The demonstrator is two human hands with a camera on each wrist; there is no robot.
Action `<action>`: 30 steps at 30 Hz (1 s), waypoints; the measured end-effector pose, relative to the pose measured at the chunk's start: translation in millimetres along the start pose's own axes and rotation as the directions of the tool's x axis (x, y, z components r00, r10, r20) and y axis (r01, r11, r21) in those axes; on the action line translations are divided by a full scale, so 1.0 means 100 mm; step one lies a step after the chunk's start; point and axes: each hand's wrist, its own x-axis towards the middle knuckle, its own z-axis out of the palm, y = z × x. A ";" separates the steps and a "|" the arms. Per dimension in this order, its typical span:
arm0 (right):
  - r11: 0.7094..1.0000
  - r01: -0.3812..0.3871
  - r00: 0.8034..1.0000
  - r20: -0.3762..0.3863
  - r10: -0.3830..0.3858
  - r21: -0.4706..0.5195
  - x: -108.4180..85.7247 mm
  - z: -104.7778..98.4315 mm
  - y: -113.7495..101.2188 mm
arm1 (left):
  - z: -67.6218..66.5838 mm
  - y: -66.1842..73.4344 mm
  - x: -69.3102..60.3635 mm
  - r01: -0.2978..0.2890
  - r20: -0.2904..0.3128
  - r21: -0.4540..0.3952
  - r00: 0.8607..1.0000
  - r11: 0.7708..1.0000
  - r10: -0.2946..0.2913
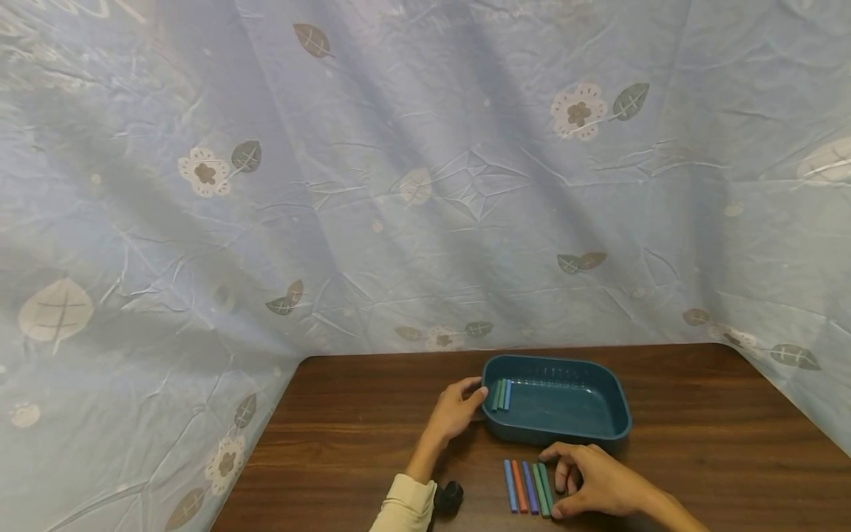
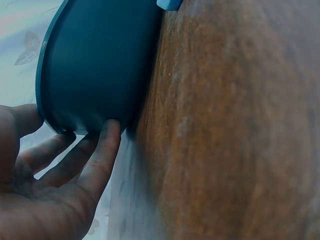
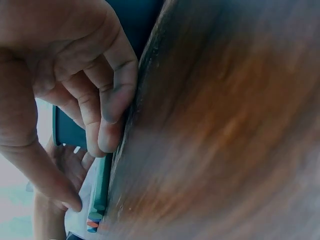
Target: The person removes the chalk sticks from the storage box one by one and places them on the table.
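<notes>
A teal rectangular plastic tub (image 1: pixel 565 436) stands on the table. Three chalk-like sticks (image 1: pixel 501 395), two green and one blue, lie inside at its left end. My left hand (image 1: pixel 455 410) grips the tub's left end, thumb at the rim and fingers against the outer wall (image 2: pixel 95 65). In front of the tub lies a row of several coloured sticks (image 1: pixel 521 488). My right hand (image 1: pixel 601 480) is at the row's right end, fingers bent around the dark green stick (image 1: pixel 546 488). In the right wrist view, a fingertip meets this green stick (image 3: pixel 101 187), while the thumb looks apart from it.
The brown wooden table (image 1: pixel 346 421) has its back edge just behind the tub. A pale patterned sheet (image 1: pixel 425 244) hangs behind and beside the table. A small black device (image 1: pixel 448 499) sits at my left wrist, by the cream sleeve (image 1: pixel 405 506).
</notes>
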 end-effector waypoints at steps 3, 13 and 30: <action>1.000 0.021 1.000 0.004 -0.021 0.018 -0.01 -0.01 0.00 | 0.00 0.00 0.00 -0.002 -0.010 0.037 1.000 0.999 0.003; 0.998 0.049 0.999 -0.008 -0.048 0.031 0.01 -0.10 -0.09 | 0.00 0.01 -0.02 -0.002 -0.016 0.072 1.000 0.997 0.003; 0.993 0.120 0.992 -0.035 -0.120 -0.024 0.15 -0.29 -0.34 | 0.00 0.00 -0.01 -0.004 0.000 -0.001 1.000 1.000 0.004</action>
